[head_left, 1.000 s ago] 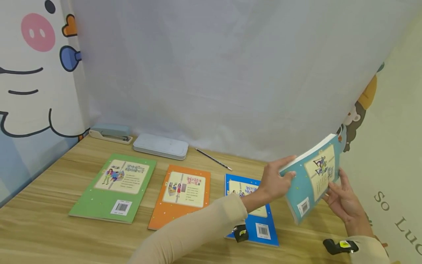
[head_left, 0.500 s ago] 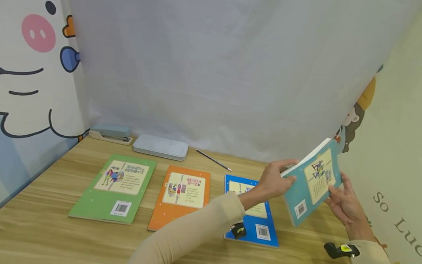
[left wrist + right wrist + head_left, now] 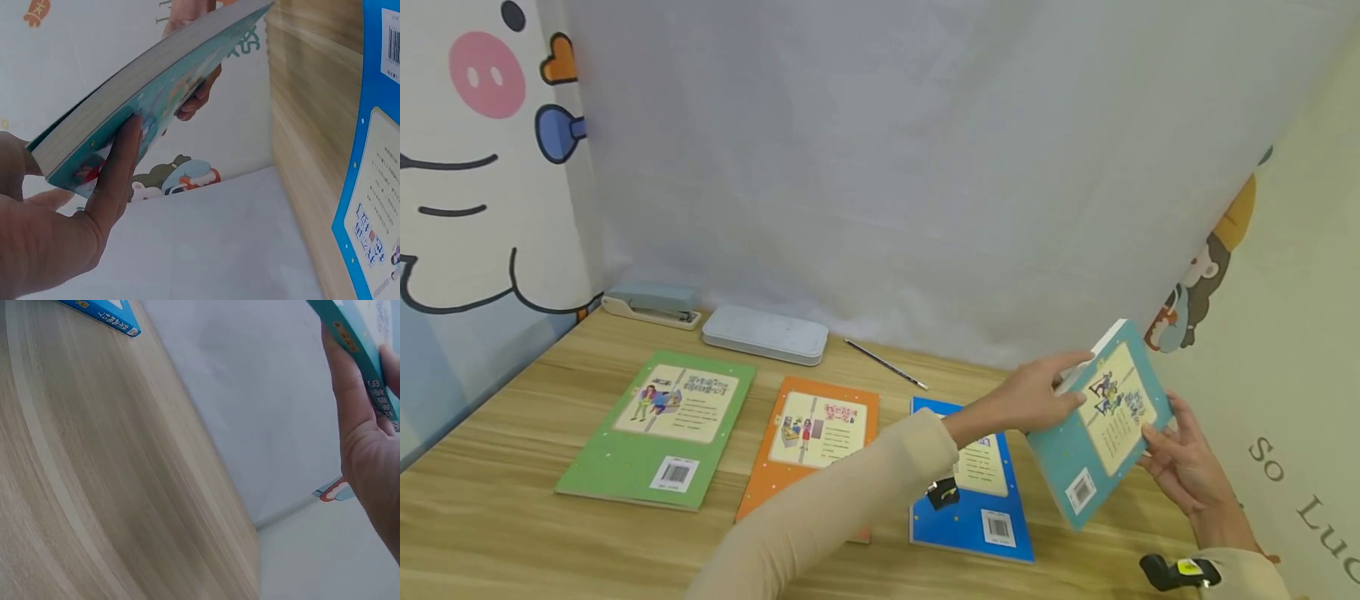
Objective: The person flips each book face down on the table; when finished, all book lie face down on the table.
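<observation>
**Two hands hold a teal book above the right end of the table**

Near the front edge of the table (image 3: 490,517), toward its right side, a blue book (image 3: 977,500) lies flat with the barcode at its front corner. The left forearm in a beige sleeve (image 3: 820,525) passes over this book. Just above and to the right, the teal book (image 3: 1097,433) is held in the air, tilted, with its back cover and barcode facing the camera. The right hand (image 3: 1183,467) grasps its right edge from below, fingers wrapped against the cover. The left hand (image 3: 1037,392) grasps its upper left edge, thumb on the cover and fingers behind, as the left wrist view also shows.

In the middle of the table an orange book (image 3: 816,437) lies flat, and a green book (image 3: 662,425) lies to the left of it, apart. Farther back, along the rear edge, there are a pencil (image 3: 886,364), a grey pencil case (image 3: 765,332) and a stapler (image 3: 651,302) in the left rear corner.
</observation>
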The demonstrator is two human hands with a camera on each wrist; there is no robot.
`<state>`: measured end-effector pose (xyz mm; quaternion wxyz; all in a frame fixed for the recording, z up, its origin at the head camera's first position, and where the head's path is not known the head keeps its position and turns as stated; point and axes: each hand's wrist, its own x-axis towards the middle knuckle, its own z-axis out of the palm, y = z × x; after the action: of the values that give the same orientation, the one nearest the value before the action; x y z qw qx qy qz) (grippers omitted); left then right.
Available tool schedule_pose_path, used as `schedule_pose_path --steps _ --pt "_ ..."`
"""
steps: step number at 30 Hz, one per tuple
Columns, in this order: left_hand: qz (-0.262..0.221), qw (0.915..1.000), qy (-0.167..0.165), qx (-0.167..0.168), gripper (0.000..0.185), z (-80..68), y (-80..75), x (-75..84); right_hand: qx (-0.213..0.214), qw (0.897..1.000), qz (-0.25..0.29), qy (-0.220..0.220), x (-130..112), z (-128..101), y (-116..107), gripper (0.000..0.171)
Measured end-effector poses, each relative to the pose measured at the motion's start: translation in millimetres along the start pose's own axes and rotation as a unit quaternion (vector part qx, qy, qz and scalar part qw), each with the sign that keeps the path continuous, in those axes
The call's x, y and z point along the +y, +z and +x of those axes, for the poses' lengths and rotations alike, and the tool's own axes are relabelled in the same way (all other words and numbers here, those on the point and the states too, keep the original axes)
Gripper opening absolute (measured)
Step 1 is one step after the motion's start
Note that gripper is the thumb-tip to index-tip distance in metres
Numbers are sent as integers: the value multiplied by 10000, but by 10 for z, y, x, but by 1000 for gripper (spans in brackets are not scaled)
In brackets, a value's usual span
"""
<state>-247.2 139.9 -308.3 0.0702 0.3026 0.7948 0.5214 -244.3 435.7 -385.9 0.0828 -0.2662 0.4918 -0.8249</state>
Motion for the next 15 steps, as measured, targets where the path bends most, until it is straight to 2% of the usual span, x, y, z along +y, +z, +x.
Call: schedule_pose_path --steps 4,6,10,15 --pt "540 9980 -174 -291 50 28 -34 30 -339 9993 54 125 2 20 6 59" --pt "623 9969 -355 -331 50 26 -35 36 -406 9990 71 168 2 21 6 60" --pt "603 9962 -573 -240 51 11 -21 23 -408 9989 -24 216 -9 17 10 61" --pt "515 9965 -658 26 52 4 -1 -12 -271 9988 -320 268 -52 24 41 59"
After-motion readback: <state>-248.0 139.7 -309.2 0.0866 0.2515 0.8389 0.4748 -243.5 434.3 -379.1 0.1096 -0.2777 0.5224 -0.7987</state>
